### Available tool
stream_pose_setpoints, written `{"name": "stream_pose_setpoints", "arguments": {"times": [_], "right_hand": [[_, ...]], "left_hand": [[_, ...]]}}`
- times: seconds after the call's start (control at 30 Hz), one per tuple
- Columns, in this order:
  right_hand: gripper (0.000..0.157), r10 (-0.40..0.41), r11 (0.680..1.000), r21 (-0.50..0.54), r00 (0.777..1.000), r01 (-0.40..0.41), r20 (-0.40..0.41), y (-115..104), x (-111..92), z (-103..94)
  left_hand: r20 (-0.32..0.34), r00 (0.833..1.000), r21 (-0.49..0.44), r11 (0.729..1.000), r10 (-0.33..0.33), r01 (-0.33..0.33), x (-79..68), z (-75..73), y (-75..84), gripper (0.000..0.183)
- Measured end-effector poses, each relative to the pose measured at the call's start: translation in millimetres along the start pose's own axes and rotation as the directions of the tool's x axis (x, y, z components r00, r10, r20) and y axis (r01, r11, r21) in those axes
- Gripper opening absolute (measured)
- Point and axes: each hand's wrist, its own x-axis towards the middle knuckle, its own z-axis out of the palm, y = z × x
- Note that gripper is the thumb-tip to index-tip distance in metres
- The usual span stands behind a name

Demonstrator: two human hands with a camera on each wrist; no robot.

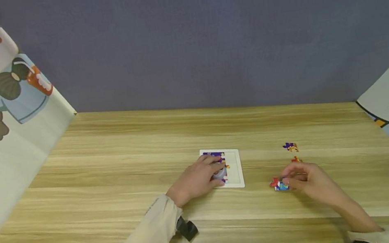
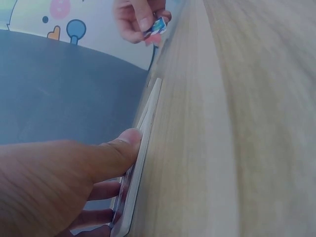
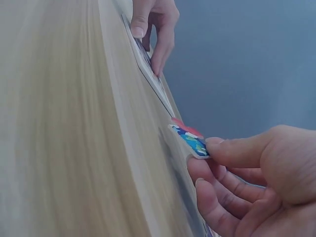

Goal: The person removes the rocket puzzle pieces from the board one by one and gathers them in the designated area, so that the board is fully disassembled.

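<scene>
Two hands work on the bench (image 1: 113, 182). Left hand (image 1: 197, 179) lies flat over the puzzle tray (image 1: 234, 167), hiding its picture. Right hand (image 1: 309, 182) pinches a puzzle piece (image 1: 279, 184), its pattern unclear.

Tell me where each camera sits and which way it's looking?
Head: worn on the head, looks forward and down at the wooden table; both hands and sleeves show.
Left wrist: sits on the left wrist, looks along the left hand resting on the puzzle tray.
Right wrist: sits on the right wrist, looks along the right hand pinching a puzzle piece.
Shared: each wrist view also catches the other hand far off, and all three show the tray and that piece.
</scene>
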Motion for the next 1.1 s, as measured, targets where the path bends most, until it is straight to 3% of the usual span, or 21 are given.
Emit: {"name": "stream_pose_setpoints", "arguments": {"times": [0.2,0.6,1.1], "right_hand": [[0.014,0.0,1.0,-0.006,1.0,0.0,-0.013,12,-2,-12.1],[0.022,0.124,0.992,-0.03,0.992,-0.124,-0.003,38,8,-49.5],[0.023,0.214,0.969,-0.12,0.977,-0.214,-0.012,48,6,-61.1]], "left_hand": [[-0.001,1.0,0.024,1.0,0.017,-0.017,4.6,-1.1,1.4,0.053],[0.001,1.0,0.018,1.0,-0.026,0.026,17.3,-2.7,3.0,0.051],[-0.003,1.0,0.003,1.0,-0.022,0.022,20.5,1.2,0.9,0.052]]}}
